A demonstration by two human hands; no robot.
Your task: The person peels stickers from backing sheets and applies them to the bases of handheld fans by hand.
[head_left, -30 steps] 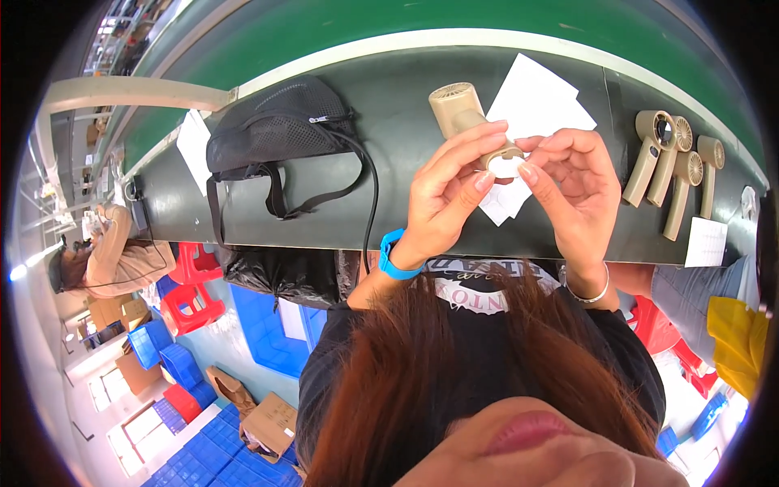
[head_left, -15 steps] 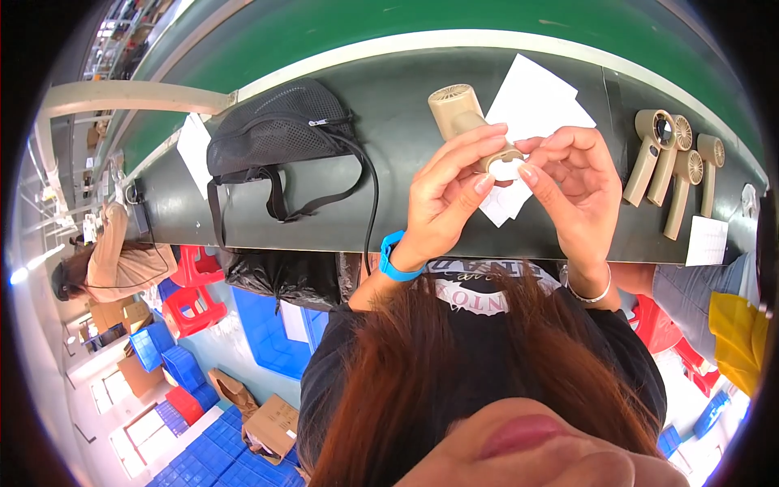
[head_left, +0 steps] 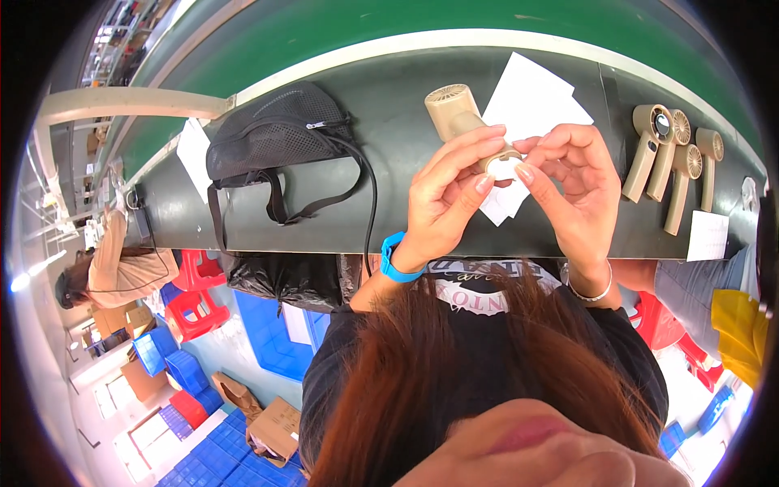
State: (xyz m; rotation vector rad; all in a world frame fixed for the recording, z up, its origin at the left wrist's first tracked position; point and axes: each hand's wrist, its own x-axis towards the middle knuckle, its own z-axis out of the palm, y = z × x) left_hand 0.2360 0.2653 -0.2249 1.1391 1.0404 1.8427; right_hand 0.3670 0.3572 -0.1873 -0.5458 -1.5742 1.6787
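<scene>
A beige handheld fan [head_left: 451, 111] is held over the dark worktop, its round grille head pointing away and its handle end toward me. My left hand [head_left: 449, 188] wraps round the handle. Against the handle's end lies a small white round piece [head_left: 504, 168], with both thumbs pressing at its edges. My right hand [head_left: 574, 180] pinches that piece between thumb and fingertips, its other fingers curled above. White paper sheets [head_left: 526, 91] lie beneath and beyond the fan.
Several beige handheld fans [head_left: 651, 154] lie at the right of the dark worktop [head_left: 316, 231], near a small white card [head_left: 707, 235]. A black mesh bag [head_left: 276, 134] with straps and a cable rests at left. Another person [head_left: 130, 272] sits far left, near red stools [head_left: 195, 312].
The hands keep the same hold, and the fan's head has shifted only very slightly left. The view itself has moved a little.
</scene>
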